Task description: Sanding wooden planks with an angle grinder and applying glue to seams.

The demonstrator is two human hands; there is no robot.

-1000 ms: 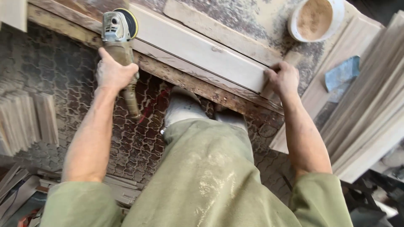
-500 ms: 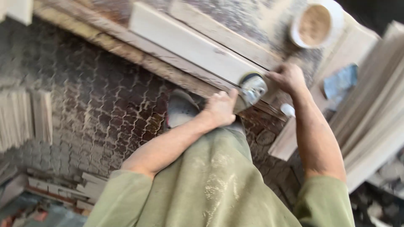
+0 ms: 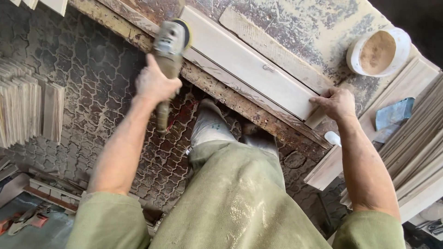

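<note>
My left hand (image 3: pixel 154 84) grips the body of a grey angle grinder (image 3: pixel 169 42) with a yellow-edged sanding disc, its disc against the left end of a long pale wooden board (image 3: pixel 251 67). The board lies along the front edge of a dusty workbench (image 3: pixel 318 27). My right hand (image 3: pixel 338 103) presses down on the board's right end, fingers over its corner. A second, rougher wooden strip (image 3: pixel 272 48) lies just behind the board.
A white bowl of sawdust (image 3: pixel 379 51) sits at the bench's right. Stacked wooden planks (image 3: pixel 415 152) lean on the right, with a grey-blue cloth (image 3: pixel 392 115) on them. More stacked strips (image 3: pixel 27 108) stand on the patterned floor at left. My dusty shoes (image 3: pixel 210 122) are under the bench edge.
My left hand has swept the grinder from the board's right end, near my right hand, back to its left end. My right hand stays on the board's right end.
</note>
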